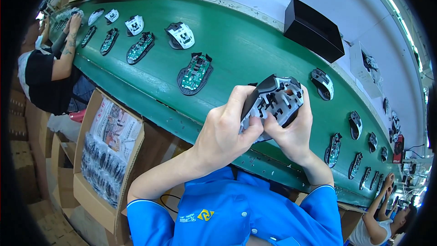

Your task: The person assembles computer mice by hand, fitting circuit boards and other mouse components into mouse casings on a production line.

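Note:
Between both hands I hold a black and white computer mouse top shell (pixel 275 102), its hollow inner side with white ribs and dark posts facing me. My left hand (pixel 227 123) grips its left edge, thumb pressed inside. My right hand (pixel 293 130) wraps the right edge, its thumb also on the inner face. To the left on the green belt lies a black mouse base with a green circuit board (pixel 195 74). Just beyond that base sits a white and black mouse shell (pixel 180 35).
The green conveyor belt (pixel 236 32) carries several more mouse shells and circuit-board bases both ways. A black open box (pixel 314 29) stands on the far edge. At lower left a carton (pixel 98 209) holds plastic-wrapped parts. One person (pixel 50 70) works at far left, others (pixel 378 228) at lower right.

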Action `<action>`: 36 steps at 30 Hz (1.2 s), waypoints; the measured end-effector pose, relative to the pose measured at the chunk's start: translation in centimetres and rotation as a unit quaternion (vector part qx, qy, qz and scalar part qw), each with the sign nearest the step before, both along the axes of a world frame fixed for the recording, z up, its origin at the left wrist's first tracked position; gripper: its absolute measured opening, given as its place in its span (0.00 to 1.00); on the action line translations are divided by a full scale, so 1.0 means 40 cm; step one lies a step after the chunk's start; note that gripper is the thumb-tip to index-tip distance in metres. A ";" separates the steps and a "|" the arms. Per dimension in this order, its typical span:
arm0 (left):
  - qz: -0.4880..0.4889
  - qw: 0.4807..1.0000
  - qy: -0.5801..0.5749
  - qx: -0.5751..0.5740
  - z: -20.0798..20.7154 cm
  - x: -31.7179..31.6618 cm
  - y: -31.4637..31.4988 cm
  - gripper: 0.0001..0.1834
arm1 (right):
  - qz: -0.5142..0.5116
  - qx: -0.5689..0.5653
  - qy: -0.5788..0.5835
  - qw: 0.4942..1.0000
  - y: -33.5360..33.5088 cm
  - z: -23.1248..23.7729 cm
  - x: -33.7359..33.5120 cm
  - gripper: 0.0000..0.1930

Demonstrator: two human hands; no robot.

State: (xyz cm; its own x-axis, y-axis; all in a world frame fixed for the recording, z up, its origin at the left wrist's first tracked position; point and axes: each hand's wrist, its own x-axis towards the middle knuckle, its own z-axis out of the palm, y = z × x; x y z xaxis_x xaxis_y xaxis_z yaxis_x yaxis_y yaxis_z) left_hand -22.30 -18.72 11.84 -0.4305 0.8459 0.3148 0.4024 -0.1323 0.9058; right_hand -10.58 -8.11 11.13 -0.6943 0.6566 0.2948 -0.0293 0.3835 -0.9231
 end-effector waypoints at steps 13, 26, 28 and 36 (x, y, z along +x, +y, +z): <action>0.223 0.951 0.146 -0.156 0.044 -0.326 -0.026 0.29 | -0.221 0.525 -0.300 0.765 0.470 -0.107 -0.137 0.21; 0.284 0.767 0.408 -0.405 -0.175 -0.553 0.215 0.42 | 0.063 0.419 -0.310 0.851 0.270 0.001 -0.058 0.25; 0.255 0.795 0.426 -0.348 -0.195 -0.564 0.220 0.41 | 0.113 0.381 -0.342 0.852 0.206 -0.015 0.024 0.20; 0.257 0.813 0.412 -0.322 -0.219 -0.597 0.266 0.45 | 0.053 0.455 -0.378 0.804 0.122 -0.144 0.079 0.21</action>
